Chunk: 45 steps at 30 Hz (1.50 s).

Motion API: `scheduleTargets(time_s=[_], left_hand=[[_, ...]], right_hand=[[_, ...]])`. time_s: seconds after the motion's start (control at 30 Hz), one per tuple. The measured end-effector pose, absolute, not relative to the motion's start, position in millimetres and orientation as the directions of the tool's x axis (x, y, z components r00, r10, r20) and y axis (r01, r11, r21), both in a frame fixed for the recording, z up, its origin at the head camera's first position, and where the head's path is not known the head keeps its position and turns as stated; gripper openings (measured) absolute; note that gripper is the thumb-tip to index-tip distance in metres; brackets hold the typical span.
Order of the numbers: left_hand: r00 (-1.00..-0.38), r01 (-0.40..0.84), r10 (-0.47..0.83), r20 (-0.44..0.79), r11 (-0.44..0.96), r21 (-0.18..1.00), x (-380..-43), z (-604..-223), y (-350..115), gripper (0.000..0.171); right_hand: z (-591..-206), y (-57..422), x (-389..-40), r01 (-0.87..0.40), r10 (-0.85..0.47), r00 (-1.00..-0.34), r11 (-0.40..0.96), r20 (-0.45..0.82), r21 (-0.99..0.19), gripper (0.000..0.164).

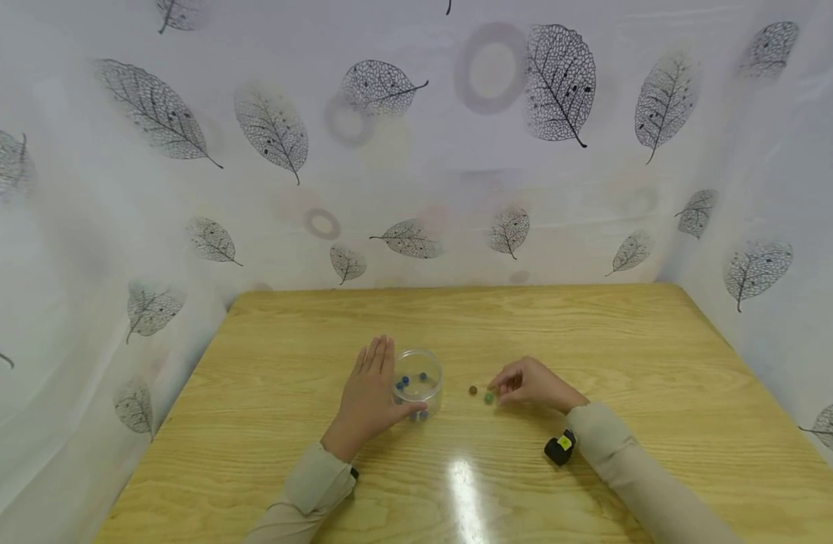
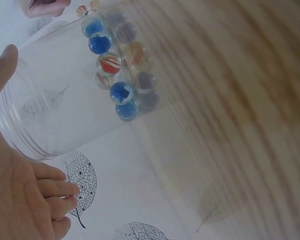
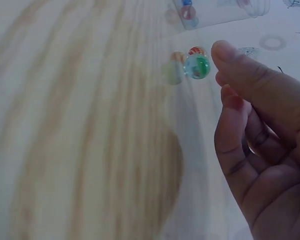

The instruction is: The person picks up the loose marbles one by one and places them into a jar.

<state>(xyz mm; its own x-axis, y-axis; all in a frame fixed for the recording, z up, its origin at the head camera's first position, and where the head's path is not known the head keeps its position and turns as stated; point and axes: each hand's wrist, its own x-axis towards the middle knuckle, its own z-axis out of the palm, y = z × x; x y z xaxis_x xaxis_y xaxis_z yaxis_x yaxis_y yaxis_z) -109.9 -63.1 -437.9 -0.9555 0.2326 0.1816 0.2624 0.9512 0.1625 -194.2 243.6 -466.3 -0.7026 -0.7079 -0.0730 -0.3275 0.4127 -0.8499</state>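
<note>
A clear round jar (image 1: 430,394) stands upright on the table with several blue marbles (image 2: 99,44) and a red-and-white marble (image 2: 109,64) at its bottom. My left hand (image 1: 367,397) is beside it, fingers straight along its left side, thumb across the near side close to the rim. To the jar's right lie a green marble (image 1: 488,398) and a brownish-orange marble (image 1: 473,390). Right at the green one are the thumb and forefinger tips of my right hand (image 1: 531,385), the other fingers bent; no marble shows between the fingertips.
The wooden table (image 1: 308,325) has a glare spot near its front. White curtains (image 1: 416,166) with leaf prints hang behind it and along both sides. A black device (image 1: 559,450) with a yellow label sits at the right wrist.
</note>
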Motion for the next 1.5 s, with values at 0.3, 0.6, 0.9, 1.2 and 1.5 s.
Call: scheduleTargets(time_s=[0.3, 0.6, 0.9, 1.2, 1.5], left_hand=[[-0.96, 0.255, 0.228, 0.165, 0.953, 0.167, -109, -437, -63, 0.114], [-0.961, 0.251, 0.227, 0.157, 0.957, 0.149, -109, -436, -62, 0.115], [-0.962, 0.251, 0.228, 0.151, 0.956, 0.151, -110, -436, -63, 0.114], [-0.96, 0.252, 0.227, 0.164, 0.956, 0.15, -109, -438, -62, 0.115], [-0.961, 0.25, 0.226, 0.157, 0.957, 0.149, -109, -437, -62, 0.114]], right_hand=[[-473, 237, -200, -0.305, -0.696, -0.71, 0.442, -0.109, -0.843, 0.025], [-471, 230, -201, -0.32, -0.711, -0.686, 0.485, -0.153, -0.814, 0.019], [-474, 228, -203, -0.34, -0.7, -0.696, 0.514, -0.156, -0.788, 0.015], [-476, 229, -205, -0.332, -0.7, -0.696, 0.51, -0.159, -0.793, 0.012], [-471, 237, -204, -0.227, -0.664, -0.718, 0.506, -0.208, -0.832, 0.011]])
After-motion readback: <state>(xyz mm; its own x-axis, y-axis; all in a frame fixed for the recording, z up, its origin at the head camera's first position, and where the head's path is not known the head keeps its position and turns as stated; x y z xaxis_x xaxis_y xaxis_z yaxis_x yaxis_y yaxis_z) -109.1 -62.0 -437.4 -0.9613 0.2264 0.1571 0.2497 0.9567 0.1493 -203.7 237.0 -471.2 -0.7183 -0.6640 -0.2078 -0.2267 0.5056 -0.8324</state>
